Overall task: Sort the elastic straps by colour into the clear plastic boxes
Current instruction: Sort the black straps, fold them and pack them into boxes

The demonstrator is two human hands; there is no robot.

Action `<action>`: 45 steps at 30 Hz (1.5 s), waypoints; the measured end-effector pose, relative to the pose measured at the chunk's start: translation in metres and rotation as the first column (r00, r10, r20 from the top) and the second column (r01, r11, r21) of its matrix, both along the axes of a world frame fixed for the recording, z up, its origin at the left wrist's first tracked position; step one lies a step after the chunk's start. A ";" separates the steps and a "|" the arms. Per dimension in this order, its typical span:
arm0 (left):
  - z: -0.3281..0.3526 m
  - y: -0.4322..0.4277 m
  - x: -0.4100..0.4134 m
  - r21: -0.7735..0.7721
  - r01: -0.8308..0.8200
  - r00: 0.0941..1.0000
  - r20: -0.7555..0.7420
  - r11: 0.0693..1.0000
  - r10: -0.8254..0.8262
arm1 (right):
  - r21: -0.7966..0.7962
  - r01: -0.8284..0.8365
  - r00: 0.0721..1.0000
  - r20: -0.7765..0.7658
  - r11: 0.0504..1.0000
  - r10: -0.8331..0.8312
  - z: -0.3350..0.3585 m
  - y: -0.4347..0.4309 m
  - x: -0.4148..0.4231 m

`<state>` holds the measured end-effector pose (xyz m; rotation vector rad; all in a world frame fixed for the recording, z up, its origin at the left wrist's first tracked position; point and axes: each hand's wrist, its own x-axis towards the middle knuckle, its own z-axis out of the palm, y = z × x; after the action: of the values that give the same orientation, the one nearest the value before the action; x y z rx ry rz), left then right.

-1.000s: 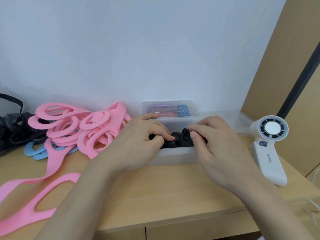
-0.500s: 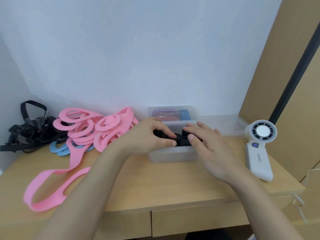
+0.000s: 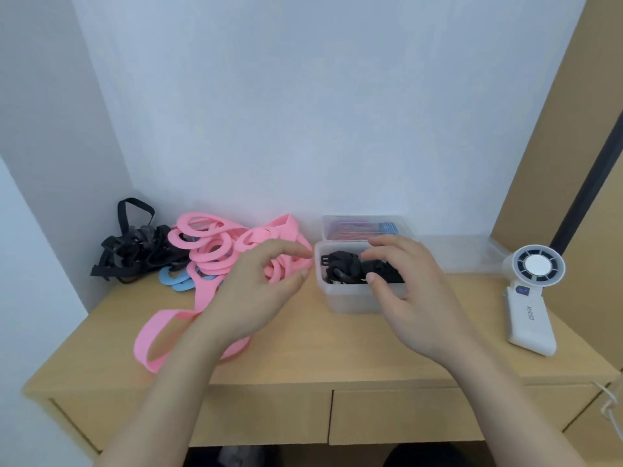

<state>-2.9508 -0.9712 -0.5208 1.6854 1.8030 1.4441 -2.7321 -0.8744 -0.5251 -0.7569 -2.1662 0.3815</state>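
A clear plastic box (image 3: 354, 299) stands mid-desk with black straps (image 3: 347, 267) bunched inside. My right hand (image 3: 409, 288) hovers over its right half, fingers loosely curved and holding nothing. My left hand (image 3: 256, 291) is lifted just left of the box, relaxed and empty, above a heap of pink straps (image 3: 215, 251). One long pink strap (image 3: 158, 338) trails toward the front. Blue straps (image 3: 177, 279) peek from under the pink heap. More black straps (image 3: 135, 249) lie in the far left corner.
A second clear box (image 3: 364, 227) with red and blue contents stands behind the first. A clear lid (image 3: 462, 251) lies to its right. A white handheld fan (image 3: 531, 298) rests at the right edge. Walls close off the back and left.
Both hands have lifted out of the box, leaving the black straps inside. My left hand has moved left over the pink heap. My head has pulled back, widening the view.
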 end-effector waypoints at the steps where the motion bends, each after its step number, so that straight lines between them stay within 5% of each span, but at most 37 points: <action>1: -0.006 -0.007 -0.004 0.016 -0.022 1.000 0.014 1.000 0.022 | 0.000 -0.015 1.000 -0.015 1.000 0.015 -0.001 -0.004 -0.006; 9: -0.031 -0.015 0.006 0.099 -0.048 0.999 -0.005 0.994 0.049 | 0.020 -0.101 0.983 -0.151 0.995 0.103 0.007 -0.007 -0.024; 16: 0.005 0.035 0.020 0.110 0.102 0.994 0.023 0.989 -0.105 | 0.023 0.086 0.985 -0.152 0.996 -0.081 0.025 0.046 0.035; 19: 0.023 0.063 0.020 0.081 0.202 0.976 0.064 0.976 -0.207 | -0.016 0.298 0.948 0.120 0.955 -0.294 0.025 0.084 0.061; 22: 0.038 0.090 0.018 0.051 0.237 0.963 0.120 0.970 -0.241 | -0.052 0.407 0.813 0.476 0.912 -0.336 0.027 0.113 0.063; 29: 0.023 0.123 0.001 0.142 0.211 0.954 0.186 0.967 -0.235 | -0.225 0.467 0.699 0.686 0.855 -0.201 0.035 0.149 0.024; 33: 0.013 0.129 -0.011 0.239 0.175 0.916 0.315 0.955 -0.247 | -0.187 0.484 0.686 0.687 0.855 -0.238 0.021 0.156 0.017; 45: 0.007 0.123 0.004 0.254 0.149 0.915 0.332 0.956 -0.231 | -0.050 0.579 0.697 0.549 0.814 -0.462 0.015 0.142 0.019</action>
<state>-2.9465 -0.8487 -0.5136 1.5186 1.2850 1.7809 -2.7136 -0.7323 -0.5100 -1.7280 -2.2630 0.1136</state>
